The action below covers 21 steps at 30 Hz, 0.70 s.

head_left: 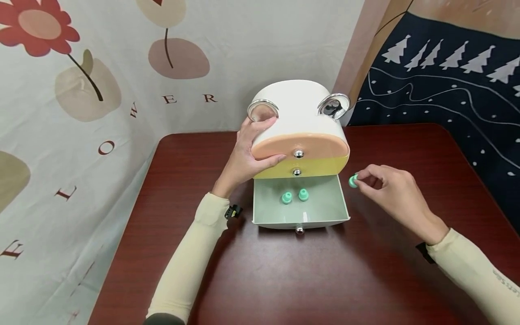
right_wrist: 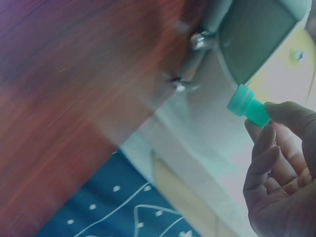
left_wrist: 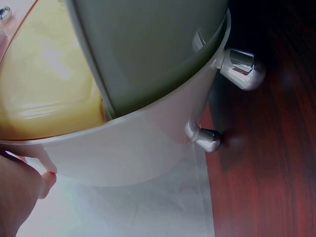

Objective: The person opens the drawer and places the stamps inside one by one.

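Note:
A rounded mini drawer cabinet (head_left: 296,106) has a white shell, a peach drawer (head_left: 317,145), a yellow drawer (head_left: 280,170) and a pulled-out sage-green bottom drawer (head_left: 321,210). My left hand (head_left: 248,155) rests on its left side, thumb across the front and fingers spread along the shell; some fingers are hidden. Two small mint-green stepped plugs, a left one (head_left: 286,197) and a right one (head_left: 303,194), sit in the bottom drawer. Right of that drawer, my right hand (head_left: 392,192) pinches a similar mint-green plug (right_wrist: 241,101) by its narrow end between thumb and fingers.
The cabinet stands on a dark red-brown table (head_left: 304,280) near its back edge. Two silver rings, one on the left (head_left: 263,103) and one on the right (head_left: 344,98), stick out from its top. Printed cloths hang behind, pale (head_left: 252,45) and navy (head_left: 447,95).

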Tool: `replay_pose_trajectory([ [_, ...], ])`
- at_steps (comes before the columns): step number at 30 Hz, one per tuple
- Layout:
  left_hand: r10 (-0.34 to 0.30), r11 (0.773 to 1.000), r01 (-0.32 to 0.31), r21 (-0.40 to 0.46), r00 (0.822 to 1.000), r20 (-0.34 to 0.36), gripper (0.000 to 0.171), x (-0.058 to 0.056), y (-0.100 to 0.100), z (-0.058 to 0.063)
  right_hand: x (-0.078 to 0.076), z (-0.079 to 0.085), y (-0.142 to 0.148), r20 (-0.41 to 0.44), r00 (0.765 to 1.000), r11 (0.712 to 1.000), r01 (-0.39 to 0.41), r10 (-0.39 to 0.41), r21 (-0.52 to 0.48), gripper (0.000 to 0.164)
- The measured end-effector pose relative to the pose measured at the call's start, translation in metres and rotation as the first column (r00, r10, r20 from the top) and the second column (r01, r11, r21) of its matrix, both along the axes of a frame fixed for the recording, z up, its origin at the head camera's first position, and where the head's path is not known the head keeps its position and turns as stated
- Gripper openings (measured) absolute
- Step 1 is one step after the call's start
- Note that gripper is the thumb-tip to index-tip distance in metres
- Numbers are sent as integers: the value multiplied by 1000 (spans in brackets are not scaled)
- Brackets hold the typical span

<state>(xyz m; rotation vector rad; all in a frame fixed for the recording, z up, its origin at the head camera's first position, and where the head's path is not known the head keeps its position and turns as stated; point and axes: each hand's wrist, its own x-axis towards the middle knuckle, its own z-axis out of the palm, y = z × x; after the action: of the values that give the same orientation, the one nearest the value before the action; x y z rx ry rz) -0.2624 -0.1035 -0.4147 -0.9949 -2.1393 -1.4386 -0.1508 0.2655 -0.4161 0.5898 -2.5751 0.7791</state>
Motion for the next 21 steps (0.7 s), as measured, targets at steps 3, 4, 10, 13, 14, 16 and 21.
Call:
replay_pose_trajectory([
  [3,-3,1000,3,2,1000,-4,83,0,-1,1,4,4,-12,-21,999,999,-40,39,-34,34],
  [4,-5,1000,5,3,1000,-4,82,1,-1,1,6,5,-15,-27,998,998,-50,49,-44,35],
  [10,7,1000,-7,5,1000,13,83,2,-2,1,7,0,-41,-39,989,986,-148,146,-73,34],
  [13,15,1000,-15,10,1000,18,85,2,-1,2,5,-7,-54,-57,980,977,-197,193,-78,32],
  [14,14,1000,-14,14,1000,18,85,2,0,2,4,-9,-58,-61,977,975,-208,204,-79,31],
  [16,10,1000,-10,21,1000,17,85,2,0,1,4,-13,-67,-51,974,970,-226,223,-84,30],
  [21,-1,1000,1,13,1000,-15,83,0,1,0,5,-20,-84,42,968,966,-243,247,-94,26],
])
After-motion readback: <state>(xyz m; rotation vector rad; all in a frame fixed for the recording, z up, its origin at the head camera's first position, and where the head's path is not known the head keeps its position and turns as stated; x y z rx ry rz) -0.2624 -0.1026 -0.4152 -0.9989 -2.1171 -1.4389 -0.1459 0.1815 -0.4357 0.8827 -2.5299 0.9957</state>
